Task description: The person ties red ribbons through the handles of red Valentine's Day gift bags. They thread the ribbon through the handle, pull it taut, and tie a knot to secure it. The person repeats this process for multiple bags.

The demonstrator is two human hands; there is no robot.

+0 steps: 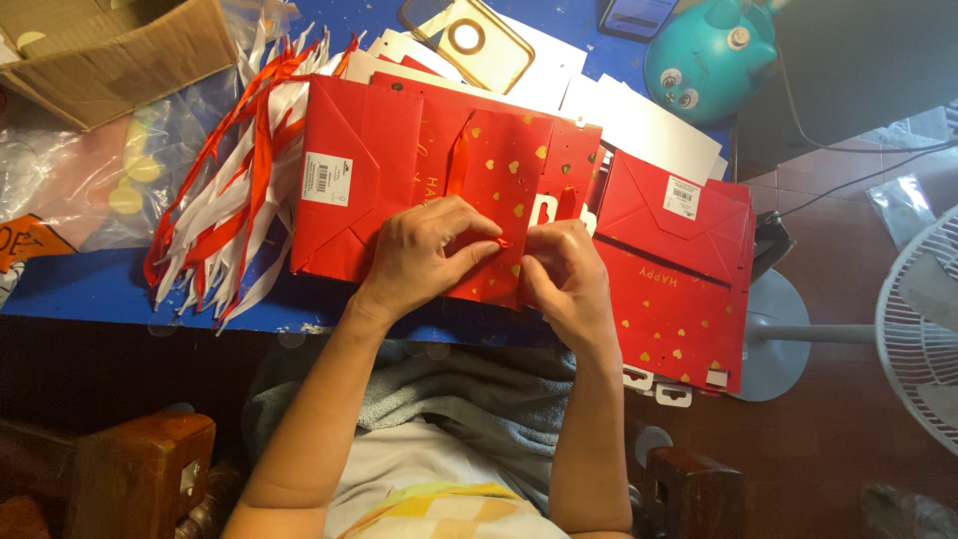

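Observation:
A flat-folded red paper gift bag (389, 160) with gold hearts lies on the blue table (90, 284). My left hand (429, 250) rests on its lower middle and pinches an orange-red ribbon (459, 165) end against my right hand (564, 269). Both hands meet at the ribbon tip near the bag's edge. The ribbon runs up across the bag. A second stack of folded red bags (679, 269) lies just right of my right hand.
A pile of red, orange and white ribbons (235, 170) lies left of the bag. Behind are a cardboard box (120, 50), white cards (639, 115), a phone case (479, 40) and a teal toy (704, 55). A fan (923, 319) stands at right.

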